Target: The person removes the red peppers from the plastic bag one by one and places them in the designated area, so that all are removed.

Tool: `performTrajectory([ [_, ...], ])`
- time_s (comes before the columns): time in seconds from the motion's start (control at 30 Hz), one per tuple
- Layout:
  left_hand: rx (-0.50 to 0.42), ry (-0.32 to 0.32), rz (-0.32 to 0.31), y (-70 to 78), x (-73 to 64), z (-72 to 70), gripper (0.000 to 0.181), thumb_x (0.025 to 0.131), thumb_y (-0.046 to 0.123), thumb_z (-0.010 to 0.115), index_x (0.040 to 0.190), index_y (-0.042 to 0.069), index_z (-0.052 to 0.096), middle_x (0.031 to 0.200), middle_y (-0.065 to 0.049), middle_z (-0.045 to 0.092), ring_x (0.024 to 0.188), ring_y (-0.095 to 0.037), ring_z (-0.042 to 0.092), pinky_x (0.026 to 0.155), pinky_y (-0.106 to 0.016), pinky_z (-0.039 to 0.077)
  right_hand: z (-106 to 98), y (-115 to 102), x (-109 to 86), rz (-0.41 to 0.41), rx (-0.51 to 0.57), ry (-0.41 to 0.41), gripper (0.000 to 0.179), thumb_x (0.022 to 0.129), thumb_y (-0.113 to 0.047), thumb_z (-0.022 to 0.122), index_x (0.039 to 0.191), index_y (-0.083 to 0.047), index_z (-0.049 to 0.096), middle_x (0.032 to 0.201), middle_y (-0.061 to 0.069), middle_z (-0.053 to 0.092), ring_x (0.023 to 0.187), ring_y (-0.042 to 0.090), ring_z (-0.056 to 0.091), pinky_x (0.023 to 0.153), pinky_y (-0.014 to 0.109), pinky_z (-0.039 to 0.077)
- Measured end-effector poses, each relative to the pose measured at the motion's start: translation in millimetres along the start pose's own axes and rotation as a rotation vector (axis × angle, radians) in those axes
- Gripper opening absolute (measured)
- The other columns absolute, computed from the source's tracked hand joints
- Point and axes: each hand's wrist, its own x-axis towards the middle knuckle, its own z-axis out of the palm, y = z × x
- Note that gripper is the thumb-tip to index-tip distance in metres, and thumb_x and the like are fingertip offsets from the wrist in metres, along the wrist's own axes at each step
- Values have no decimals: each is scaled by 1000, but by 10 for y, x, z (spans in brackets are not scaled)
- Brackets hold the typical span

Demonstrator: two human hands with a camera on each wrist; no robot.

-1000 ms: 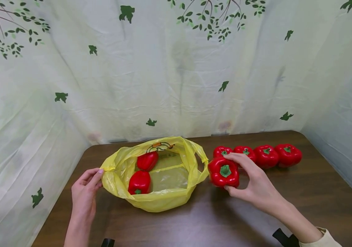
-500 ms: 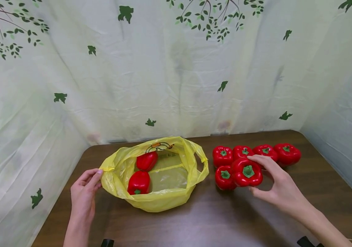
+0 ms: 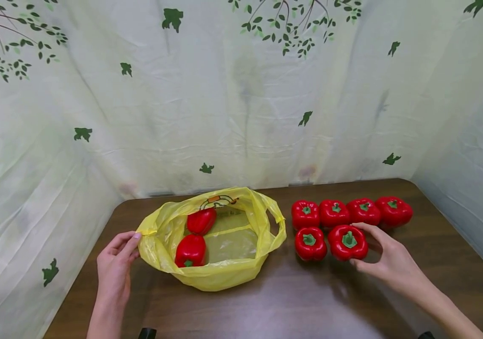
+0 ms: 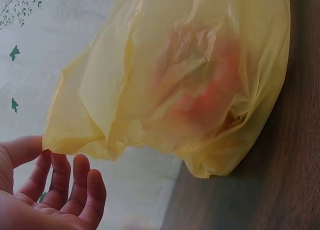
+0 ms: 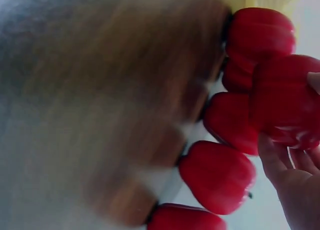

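A yellow plastic bag (image 3: 224,278) lies with its mouth wide open, two red bell peppers (image 3: 190,249) inside it. My left hand (image 3: 116,263) pinches the bag's left handle between thumb and fingers; in the left wrist view a pepper shows dimly through the yellow film (image 4: 100,100). To the right of the bag, my right hand (image 3: 394,259) grips a red bell pepper (image 3: 348,243) with a green stem, held close to the table beside another pepper (image 3: 310,244). The right wrist view has this held pepper (image 5: 285,100) in front of the others.
Behind the held pepper, a row of several red bell peppers (image 3: 364,211) stands along the back of the brown wooden table (image 3: 267,306). A pale curtain (image 3: 241,117) with leaf prints surrounds the table. A small black object (image 3: 147,333) shows at the bottom edge.
My right hand has carried its pepper rightward from beside the bag and lowered it, revealing the front pepper near the bag. My left hand stays on the bag handle.
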Motion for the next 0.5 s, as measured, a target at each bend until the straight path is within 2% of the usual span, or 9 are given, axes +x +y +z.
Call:
performTrajectory([
  [0.2, 5, 9, -8, -9, 3, -9, 14, 87, 13, 76, 96, 3, 71, 88, -1, 67, 72, -12, 63, 64, -20, 54, 62, 114, 8, 14, -32, -21, 70, 71, -9, 89, 131, -14, 55, 120, -2, 57, 91, 12, 65, 79, 12, 49],
  [0.4, 6, 13, -7, -10, 1, 0, 15, 87, 13, 77, 96, 3, 71, 87, -1, 67, 72, -12, 63, 63, -21, 54, 84, 189, 21, 69, -94, -39, 69, 73, -17, 89, 133, -16, 55, 123, 0, 58, 96, 22, 65, 77, 27, 54],
  [0.5, 6, 11, -3, -4, 1, 6, 15, 87, 13, 77, 96, 3, 71, 87, -1, 67, 72, -12, 63, 63, -20, 54, 94, 220, 32, 106, -78, -57, 71, 75, -19, 88, 136, -16, 53, 125, 2, 57, 98, 23, 65, 76, 28, 54],
])
